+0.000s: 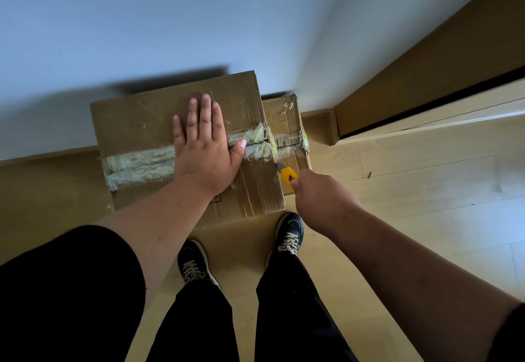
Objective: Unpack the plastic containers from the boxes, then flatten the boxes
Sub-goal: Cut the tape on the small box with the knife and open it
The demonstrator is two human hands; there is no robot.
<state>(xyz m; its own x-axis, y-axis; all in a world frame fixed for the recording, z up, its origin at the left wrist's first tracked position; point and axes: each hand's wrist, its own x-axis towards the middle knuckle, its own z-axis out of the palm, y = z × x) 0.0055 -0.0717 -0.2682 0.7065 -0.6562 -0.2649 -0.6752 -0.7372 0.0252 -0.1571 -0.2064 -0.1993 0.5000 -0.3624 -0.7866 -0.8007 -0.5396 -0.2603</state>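
right hand (321, 194) grips cutter (287, 175), blade toward box (159, 123) seam; left hand (206, 146) flat atop.

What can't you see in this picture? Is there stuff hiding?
- Inside the box: hidden in the head view, flaps closed and taped, so any containers don't show.
- Tape seam: its middle is covered by the left hand pressing flat.
- Knife: the handle is hidden in the right hand; the blade tip is too small to tell.
- Box's far edge: blurred.
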